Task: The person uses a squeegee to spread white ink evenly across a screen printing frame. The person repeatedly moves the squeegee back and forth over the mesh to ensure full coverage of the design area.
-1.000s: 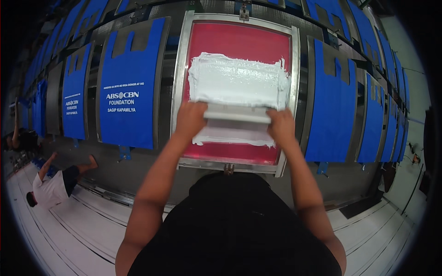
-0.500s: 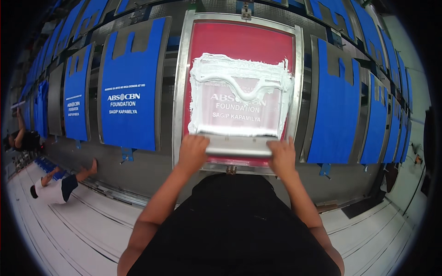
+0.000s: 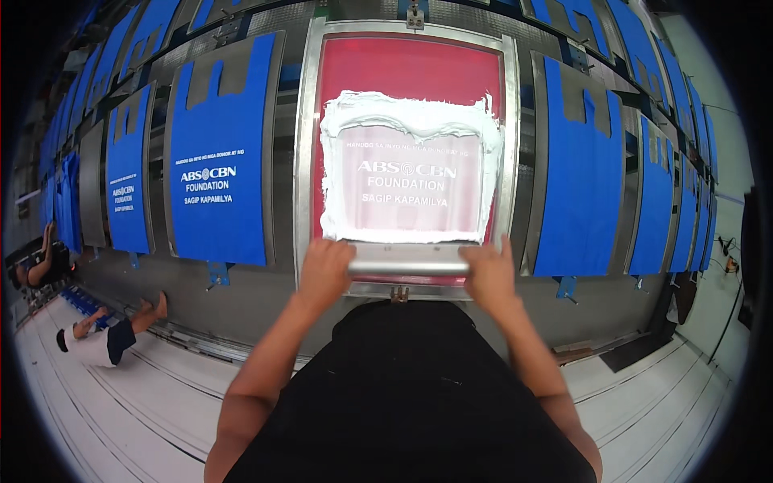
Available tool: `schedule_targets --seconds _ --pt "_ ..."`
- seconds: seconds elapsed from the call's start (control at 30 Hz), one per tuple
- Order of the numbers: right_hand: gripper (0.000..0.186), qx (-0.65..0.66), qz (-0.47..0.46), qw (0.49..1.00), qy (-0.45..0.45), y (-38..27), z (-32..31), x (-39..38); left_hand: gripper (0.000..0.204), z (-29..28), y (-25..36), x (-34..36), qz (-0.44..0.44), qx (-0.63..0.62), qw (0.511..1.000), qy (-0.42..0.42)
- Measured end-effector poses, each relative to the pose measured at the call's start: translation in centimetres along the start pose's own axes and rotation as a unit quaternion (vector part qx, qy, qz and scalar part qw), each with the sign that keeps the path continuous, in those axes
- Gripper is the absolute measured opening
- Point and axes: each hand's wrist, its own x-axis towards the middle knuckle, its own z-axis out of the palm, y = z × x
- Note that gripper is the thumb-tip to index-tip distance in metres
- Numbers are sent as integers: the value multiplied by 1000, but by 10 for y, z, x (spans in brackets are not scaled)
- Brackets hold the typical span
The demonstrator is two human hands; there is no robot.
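My left hand [image 3: 326,270] and my right hand [image 3: 489,272] are closed on the two ends of a silver metal squeegee [image 3: 409,259]. It lies across the near end of a printing screen, just below the printed window. The screen has a metal frame [image 3: 307,161] and red mesh [image 3: 411,64]. Thick white ink [image 3: 419,114] borders the window, heaped along its far side. White lettering shows through the thin film of ink inside. What lies under the screen is mostly hidden.
To the left, blue bags [image 3: 217,137] with white print lie on flat boards. Blue bags [image 3: 581,169] without visible print lie on the right. More rows stand beyond. A metal hinge clamp [image 3: 415,16] sits at the frame's far edge. Two other people [image 3: 93,340] are at lower left.
The drooping streak of ink across the window has gone, and the ink now gathers at its far edge. The lettering shows more clearly. Both hands still grip the squeegee at the near end.
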Motion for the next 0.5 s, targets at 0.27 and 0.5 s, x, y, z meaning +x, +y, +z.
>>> schedule_targets --seconds 0.27,0.5 --pt "39 -90 24 993 67 43 -59 170 27 -28 -62 187 -88 66 994 -13" --pt "41 -86 19 995 -37 9 -44 54 28 -41 -8 74 -119 23 986 -117"
